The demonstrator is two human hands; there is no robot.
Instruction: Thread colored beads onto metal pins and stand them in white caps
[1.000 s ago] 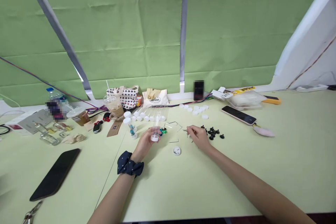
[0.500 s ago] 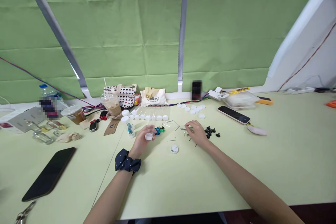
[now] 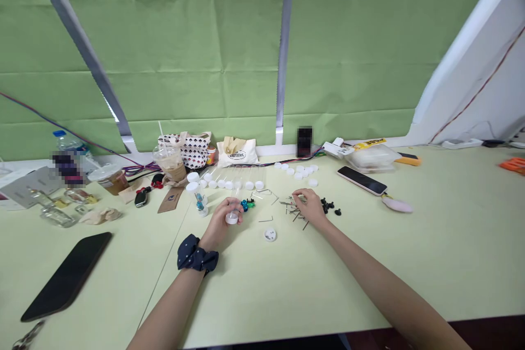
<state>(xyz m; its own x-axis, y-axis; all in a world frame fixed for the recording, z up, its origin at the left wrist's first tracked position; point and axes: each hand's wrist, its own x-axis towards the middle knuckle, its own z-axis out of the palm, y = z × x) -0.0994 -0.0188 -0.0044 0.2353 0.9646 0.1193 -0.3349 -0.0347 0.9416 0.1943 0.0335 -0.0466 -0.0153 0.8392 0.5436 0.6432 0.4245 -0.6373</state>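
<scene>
My left hand (image 3: 221, 219) is wrapped round a clear plastic tube (image 3: 235, 201) with a white cap at its lower end, held off the table. Over a loose pile of thin metal hex keys (image 3: 302, 225), my right hand (image 3: 310, 205) has its fingers pinched together; what is between the fingertips is too small to make out. A white cap (image 3: 270, 234) with small bits inside lies between the hands, and a single hex key (image 3: 266, 220) is just behind it. Blue and green small parts (image 3: 248, 205) sit beside the left fingers. Black knob-like pieces (image 3: 337, 211) are right of my right hand.
Capped clear tubes (image 3: 240, 173) lie at the back, with loose white caps (image 3: 299, 171) to their right. A filled tube (image 3: 199, 197) stands at left. Phones (image 3: 68, 276), an iced drink (image 3: 171, 167), glass bottles (image 3: 57, 216) and a plastic box (image 3: 374, 157) surround the work area.
The view has shifted slightly. My left hand has tilted the tube more upright, with its cap downward. My right hand stays over the hex keys, its fingers pinched closer.
</scene>
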